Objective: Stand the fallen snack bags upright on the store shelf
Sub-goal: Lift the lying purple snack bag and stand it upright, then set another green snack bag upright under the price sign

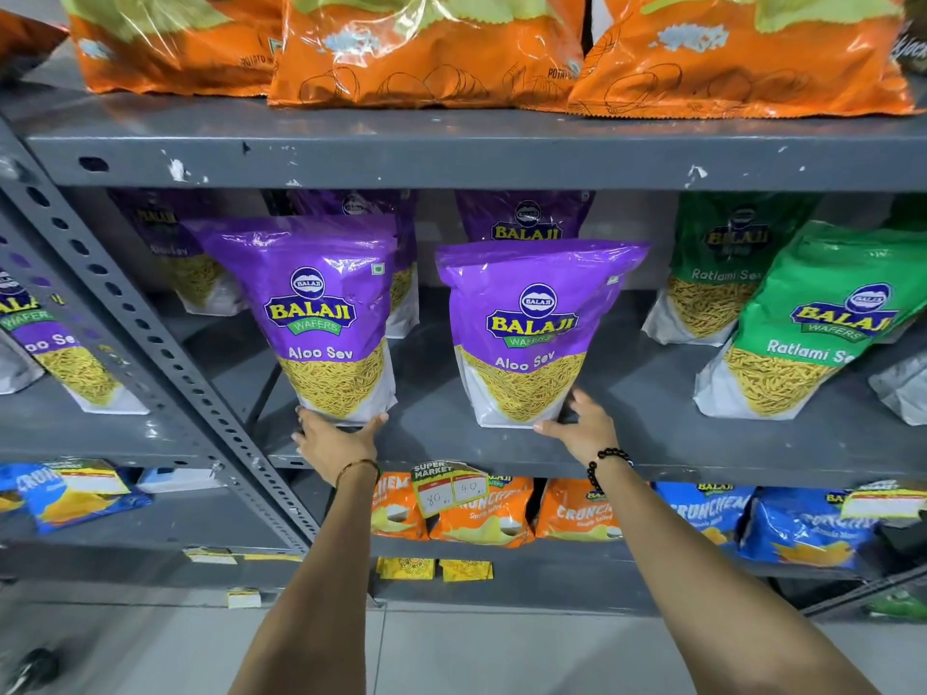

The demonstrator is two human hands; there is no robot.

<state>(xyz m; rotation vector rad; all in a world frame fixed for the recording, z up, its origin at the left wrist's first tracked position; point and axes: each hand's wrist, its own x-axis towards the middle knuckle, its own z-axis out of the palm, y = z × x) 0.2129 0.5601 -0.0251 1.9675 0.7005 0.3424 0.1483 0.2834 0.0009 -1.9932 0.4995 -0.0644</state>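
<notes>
Two purple Aloo Sev bags stand upright at the front of the middle grey shelf (pixel 652 443). My left hand (pixel 333 436) cups the base of the left bag (pixel 321 318), thumb on its right corner and fingers on its left corner. My right hand (pixel 579 423) is at the lower right corner of the right bag (pixel 526 333), with the thumb along the front bottom edge and the fingers spread beside the bag. More purple bags stand behind these two in shadow.
Green Ratlami Sev bags (pixel 802 333) lean on the same shelf to the right. Orange chip bags (pixel 426 47) fill the shelf above. Orange and blue Crunchem bags (pixel 481 514) sit below, behind a price tag (pixel 449 489). A perforated grey upright (pixel 150 343) runs diagonally at left.
</notes>
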